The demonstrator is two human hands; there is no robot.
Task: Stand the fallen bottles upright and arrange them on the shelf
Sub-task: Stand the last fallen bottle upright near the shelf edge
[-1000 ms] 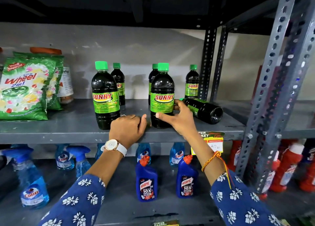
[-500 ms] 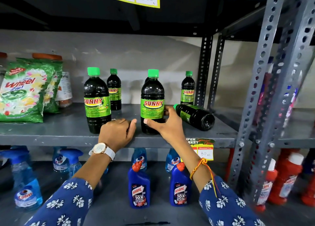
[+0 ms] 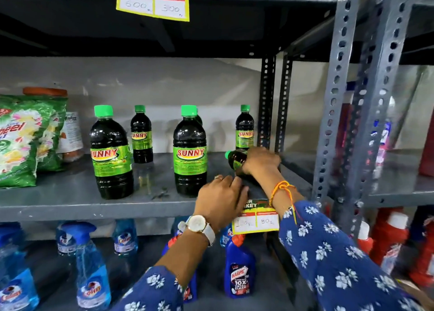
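A fallen dark bottle (image 3: 236, 160) with a green cap lies on its side at the right end of the grey shelf (image 3: 70, 205). My right hand (image 3: 260, 162) is closed over its body. My left hand (image 3: 220, 202) rests on the shelf's front edge just left of it, fingers loosely curled and holding nothing. Two large SUNNY bottles stand upright at the front: one on the left (image 3: 110, 153), one in the middle (image 3: 190, 151). Smaller upright bottles stand behind: one on the left (image 3: 141, 134), one on the right (image 3: 244, 130).
Green detergent bags (image 3: 21, 141) and a jar (image 3: 68, 127) fill the shelf's left end. Perforated steel uprights (image 3: 333, 104) stand right of the fallen bottle. A price tag (image 3: 256, 219) hangs from the shelf edge. Blue spray bottles (image 3: 91, 270) and Harpic bottles (image 3: 239, 270) stand below.
My right hand moved from the middle bottle's base onto the fallen bottle and closed over it. My left hand slid right along the shelf edge. The view shifted upward and to the right.
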